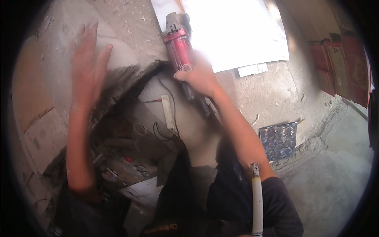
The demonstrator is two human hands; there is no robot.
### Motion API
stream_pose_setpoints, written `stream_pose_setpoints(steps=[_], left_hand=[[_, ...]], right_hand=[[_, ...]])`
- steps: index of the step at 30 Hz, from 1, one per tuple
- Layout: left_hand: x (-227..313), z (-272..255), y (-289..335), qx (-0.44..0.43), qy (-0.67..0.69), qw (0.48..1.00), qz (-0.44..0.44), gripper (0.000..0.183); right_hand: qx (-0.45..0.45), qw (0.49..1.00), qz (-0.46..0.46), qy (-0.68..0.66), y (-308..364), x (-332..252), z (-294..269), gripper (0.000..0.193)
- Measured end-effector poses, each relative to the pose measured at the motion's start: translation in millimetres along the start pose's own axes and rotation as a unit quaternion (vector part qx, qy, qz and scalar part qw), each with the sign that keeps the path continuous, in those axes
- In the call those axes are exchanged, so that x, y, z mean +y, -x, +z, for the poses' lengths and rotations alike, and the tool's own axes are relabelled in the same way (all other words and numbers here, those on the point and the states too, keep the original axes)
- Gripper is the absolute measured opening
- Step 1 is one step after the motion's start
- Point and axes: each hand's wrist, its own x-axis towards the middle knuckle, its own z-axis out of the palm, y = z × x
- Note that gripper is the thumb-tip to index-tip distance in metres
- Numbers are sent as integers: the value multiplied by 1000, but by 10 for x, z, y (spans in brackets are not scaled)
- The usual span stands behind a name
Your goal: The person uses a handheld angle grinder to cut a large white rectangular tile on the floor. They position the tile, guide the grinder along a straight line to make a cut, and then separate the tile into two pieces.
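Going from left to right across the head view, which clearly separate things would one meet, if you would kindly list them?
Left hand → red power tool held in the right hand → dark, shiny patterned square → red boxes.

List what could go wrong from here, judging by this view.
1. The bare left hand is spread to the left of the red cylindrical grinder in the bare right hand; a slip might injure it.
2. A thin black cable runs beside the long white power strip and might snag.
3. Ash might drop from the white paper cigarette seen over the right arm.
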Motion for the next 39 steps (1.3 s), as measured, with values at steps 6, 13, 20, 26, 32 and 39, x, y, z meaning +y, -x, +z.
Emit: stream_pose_setpoints(steps=[6,13,20,26,32,39], left_hand=[[-203,189,51,-36,-7,999,17,56],[-225,230,58,-4,-22,999,31,54],[-216,247,43,-13,-25,999,29,55],[-235,247,47,-9,-29,999,36,54],[-239,243,73,-25,-40,999,26,55],[-154,183,18,-18,-38,999,21,55]], right_hand=[[7,1000,2,-3,116,122,21,82],[2,1000,16,2,261,23,-11,84],[5,1000,17,7,361,136,-24,87],[-1,1000,18,16,417,193,-26,90],[-13,999,29,-10,474,197,-16,90],[-1,1000,8,-27,463,140,-17,87]])
